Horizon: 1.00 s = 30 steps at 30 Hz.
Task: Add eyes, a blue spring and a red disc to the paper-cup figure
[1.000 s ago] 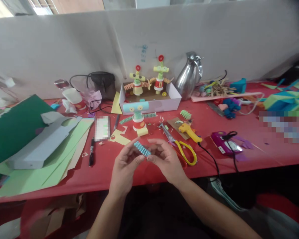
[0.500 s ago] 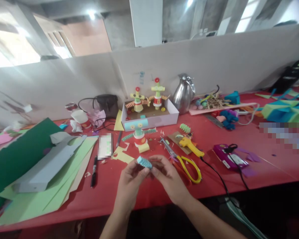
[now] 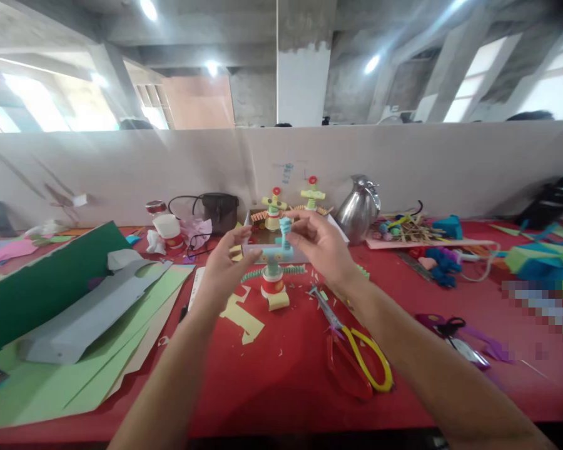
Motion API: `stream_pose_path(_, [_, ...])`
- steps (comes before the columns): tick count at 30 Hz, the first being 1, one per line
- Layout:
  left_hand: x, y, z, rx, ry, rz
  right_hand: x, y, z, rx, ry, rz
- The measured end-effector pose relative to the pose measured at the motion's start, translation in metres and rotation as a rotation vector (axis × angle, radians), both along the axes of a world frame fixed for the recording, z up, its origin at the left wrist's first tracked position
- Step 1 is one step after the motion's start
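Pinched between the thumb and fingers of my right hand (image 3: 323, 247) is a light-blue folded paper spring (image 3: 286, 232), held upright. It is just over the light-blue paper-roll head of a paper robot figure (image 3: 273, 285); whether the two touch I cannot tell. This figure has a red cup body, green folded-paper arms and a yellow paper piece at its base. My left hand (image 3: 228, 265) is on the other side of the head, fingers apart and holding nothing. Behind are two similar figures, a left one (image 3: 274, 203) and a right one (image 3: 312, 194), partly hidden by my right hand.
Scissors (image 3: 351, 347) with red and yellow handles lie on the red table (image 3: 263, 387) at right. A metal jug (image 3: 358, 209) stands behind. Green paper sheets (image 3: 136, 340) and a dark green board (image 3: 75, 275) fill the left side. Yellow paper scraps (image 3: 244, 320) lie near the figure.
Both hands have moved forward and up from the table's front to the figure's head. My left hand has let go of the paper spring, now upright in my right. The view has tilted up.
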State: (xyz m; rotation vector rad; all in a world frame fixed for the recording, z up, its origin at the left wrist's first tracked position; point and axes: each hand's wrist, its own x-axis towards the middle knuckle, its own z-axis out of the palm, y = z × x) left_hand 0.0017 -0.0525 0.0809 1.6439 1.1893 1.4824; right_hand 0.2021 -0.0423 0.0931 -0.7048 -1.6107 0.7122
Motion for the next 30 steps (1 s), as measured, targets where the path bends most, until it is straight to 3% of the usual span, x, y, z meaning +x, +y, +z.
stream_pose_path(4, [-0.020, 0.045, -0.015, -0.163, 0.043, -0.155, -0.008, 0.047, -0.005, -0.017, -0.080, 0.010])
stream_pose_path(9, [-0.011, 0.062, -0.039, -0.278, -0.077, -0.328, -0.017, 0.065, -0.019, -0.008, -0.202, 0.017])
stream_pose_path(17, [0.002, 0.066, -0.057, -0.221, -0.181, -0.267, -0.018, 0.073, -0.032, -0.046, -0.261, 0.004])
stream_pose_path(30, [0.009, 0.069, -0.060, -0.230, -0.145, -0.212, -0.016, 0.075, -0.041, -0.040, -0.332, -0.052])
